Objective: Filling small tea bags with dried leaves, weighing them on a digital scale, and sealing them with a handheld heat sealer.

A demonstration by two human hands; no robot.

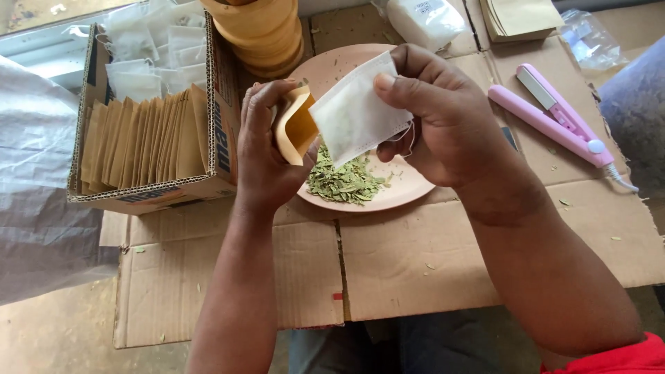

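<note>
White filter tea bag point(355, 114) is pinched at its upper corner between the thumb and fingers of your right hand point(443, 118), and it hangs tilted just above the pink plate point(409, 188), with its lower edge close to the mouth of the brown paper envelope point(296, 125). Your left hand point(267, 149) grasps this envelope and holds it open with the fingers curled around its back. To do the insertion well, I think you should keep the envelope mouth wide with the left thumb and bring one lower corner of the tea bag in first, not the whole edge, because the bag looks almost as wide as the opening. Hold the bag flat so it does not fold, and mind the thin string near your right palm so it does not catch outside. Work above the plate, so any loose dried green leaves point(344, 181) fall back there. The cardboard box point(156, 192) with filled envelopes stands near on your left, and the pink heat sealer point(554, 118) lies on your right.
</note>
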